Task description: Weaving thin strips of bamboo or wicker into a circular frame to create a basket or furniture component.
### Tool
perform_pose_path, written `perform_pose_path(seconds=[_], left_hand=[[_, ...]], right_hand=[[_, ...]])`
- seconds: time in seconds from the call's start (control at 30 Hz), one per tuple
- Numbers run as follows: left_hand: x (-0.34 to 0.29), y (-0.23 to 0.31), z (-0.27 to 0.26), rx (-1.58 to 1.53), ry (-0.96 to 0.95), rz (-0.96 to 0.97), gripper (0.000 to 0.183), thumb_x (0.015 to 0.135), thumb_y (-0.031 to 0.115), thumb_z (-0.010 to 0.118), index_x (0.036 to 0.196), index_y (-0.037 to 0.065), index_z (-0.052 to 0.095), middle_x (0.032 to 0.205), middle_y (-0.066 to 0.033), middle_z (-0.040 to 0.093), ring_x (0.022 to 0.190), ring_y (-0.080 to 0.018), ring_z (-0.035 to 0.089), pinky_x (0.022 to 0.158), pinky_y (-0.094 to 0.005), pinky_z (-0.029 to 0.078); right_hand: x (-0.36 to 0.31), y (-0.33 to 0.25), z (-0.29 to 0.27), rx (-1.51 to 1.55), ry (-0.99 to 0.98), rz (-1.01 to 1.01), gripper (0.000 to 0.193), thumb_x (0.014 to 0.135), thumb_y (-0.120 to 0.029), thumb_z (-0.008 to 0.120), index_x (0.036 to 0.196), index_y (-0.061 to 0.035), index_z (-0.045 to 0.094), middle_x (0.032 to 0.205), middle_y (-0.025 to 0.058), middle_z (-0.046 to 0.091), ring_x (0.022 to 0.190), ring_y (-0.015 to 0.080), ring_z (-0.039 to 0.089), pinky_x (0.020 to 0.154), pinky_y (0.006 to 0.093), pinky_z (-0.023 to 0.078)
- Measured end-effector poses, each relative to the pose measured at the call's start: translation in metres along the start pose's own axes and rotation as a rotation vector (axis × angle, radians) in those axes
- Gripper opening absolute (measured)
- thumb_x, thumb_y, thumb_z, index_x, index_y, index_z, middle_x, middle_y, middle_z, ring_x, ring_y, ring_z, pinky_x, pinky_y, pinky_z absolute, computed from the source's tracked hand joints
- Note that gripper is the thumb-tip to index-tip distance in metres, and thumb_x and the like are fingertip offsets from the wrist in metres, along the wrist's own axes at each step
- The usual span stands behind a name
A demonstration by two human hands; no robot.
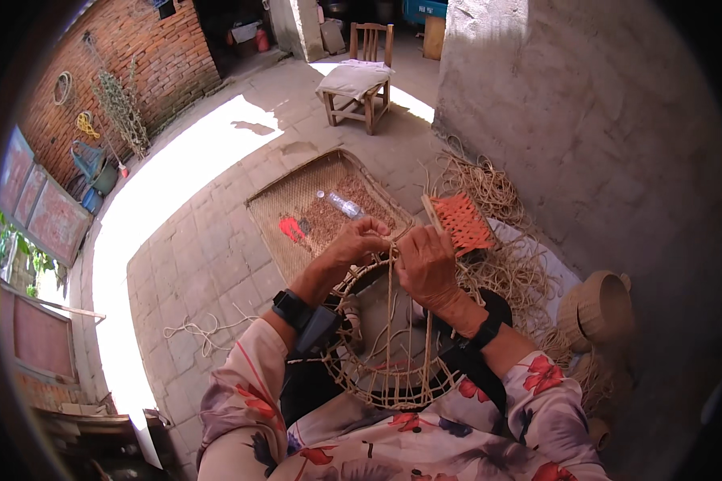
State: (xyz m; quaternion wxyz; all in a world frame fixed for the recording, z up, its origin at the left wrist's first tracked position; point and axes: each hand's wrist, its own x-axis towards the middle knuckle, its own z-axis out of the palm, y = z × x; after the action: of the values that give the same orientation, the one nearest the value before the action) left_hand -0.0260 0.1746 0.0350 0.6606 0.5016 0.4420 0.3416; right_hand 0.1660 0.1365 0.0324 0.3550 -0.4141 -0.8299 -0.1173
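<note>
Fingers (413, 243) grip cord-laced hoop (395, 403)

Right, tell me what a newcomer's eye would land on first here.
Probably the blazing sunlit strip across the paving, left of centre. Next, the bright orange woven panel just beyond the right hand. Then the round cord-strung frame, low in the centre, with the left hand near its far edge.

A circular hoop frame (401, 403), its rim bound in tan twisted cord (390, 313), lies at the lap, its near edge just beside the floral shirt (413, 449). One straight strand spans the open middle from far rim to near rim; another runs to its right. Shorter strands cluster along the near edge; the far rim is partly hidden.
</note>
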Motion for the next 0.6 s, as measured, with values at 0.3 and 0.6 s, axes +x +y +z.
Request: perform_pose_path(seconds=[0.3,0.6], left_hand=[[0.000,-0.004,0.000,0.007,-0.009,0.025,0.018,0.084,0.013,0.072,0.096,0.015,0.059,0.078,0.0080,0.052,0.062,-0.0010,0.043,0.050,-0.0181,0.030],[0.003,-0.007,0.000,0.039,0.031,0.041,0.018,0.081,0.012,0.073,0.092,0.015,0.059,0.077,0.0075,0.056,0.060,-0.0014,0.043,0.049,-0.0190,0.029]], right_hand=[[-0.005,-0.018,0.000,0.443,-0.117,0.439,0.014,0.080,-0.004,0.063,0.091,-0.0035,0.055,0.076,0.0133,0.063,0.069,0.0336,0.066,0.063,0.0455,0.051],[-0.011,-0.027,-0.019,0.693,-0.457,0.721,0.015,0.088,-0.014,0.063,0.093,0.0000,0.063,0.076,0.0166,0.068,0.073,0.0295,0.070,0.066,0.0409,0.052]])
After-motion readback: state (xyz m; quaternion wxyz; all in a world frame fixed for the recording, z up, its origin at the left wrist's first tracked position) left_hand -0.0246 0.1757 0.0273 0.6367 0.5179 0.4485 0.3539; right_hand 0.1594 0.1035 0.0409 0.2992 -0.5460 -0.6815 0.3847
